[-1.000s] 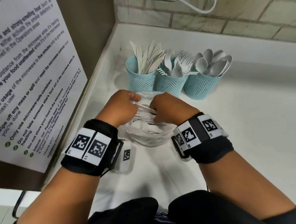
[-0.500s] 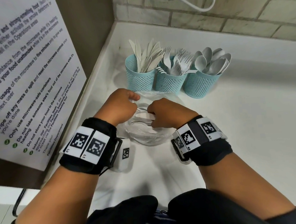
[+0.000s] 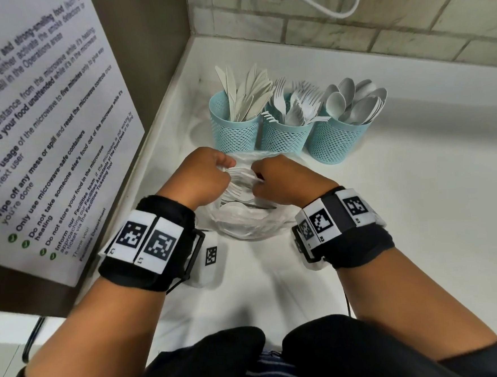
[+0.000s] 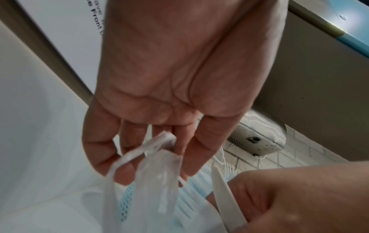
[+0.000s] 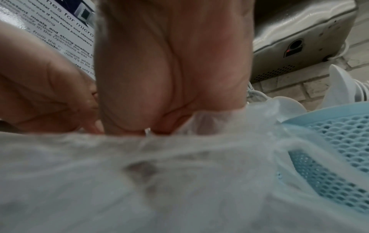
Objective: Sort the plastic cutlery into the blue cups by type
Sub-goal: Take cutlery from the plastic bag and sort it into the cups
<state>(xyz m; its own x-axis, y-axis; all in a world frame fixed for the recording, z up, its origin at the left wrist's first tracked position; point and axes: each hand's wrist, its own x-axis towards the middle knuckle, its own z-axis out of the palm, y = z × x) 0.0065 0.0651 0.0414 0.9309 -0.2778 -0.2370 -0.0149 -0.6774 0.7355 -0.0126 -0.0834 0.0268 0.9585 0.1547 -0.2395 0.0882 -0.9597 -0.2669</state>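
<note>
1. Three blue mesh cups stand in a row touching one another on the white counter (image 3: 419, 205), near the corner where the brick wall (image 3: 405, 15) meets the side panel.
2. The knife cup (image 3: 233, 130) is the one nearest that corner; it holds white plastic knives (image 3: 249, 94), blades up and fanned.
3. The fork cup (image 3: 285, 138) is the middle one, right against the knife cup; white forks (image 3: 297, 102) stand in it, tines up, and one fork leans out over its rim toward the knife cup.
4. The spoon cup (image 3: 338, 143) is farthest from the knife cup; it holds white spoons (image 3: 353, 101), bowls up.
5. A clear plastic bag (image 3: 243, 221) lies on the counter just in front of the knife cup and fork cup, with loose white cutlery (image 3: 235, 189) inside; forks show through its mouth.
6. The left hand (image 3: 205, 176) is curled at the bag's mouth; the left wrist view shows its fingers (image 4: 103, 151) pinching a bunched edge of the bag.
7. The right hand (image 3: 282, 180) is clenched at the other side of the mouth, gripping a white handle (image 4: 227, 197) of one piece; which type it is cannot be told.
8. A printed notice (image 3: 46, 129) is on the side panel, beside the knife cup's end of the counter.
</note>
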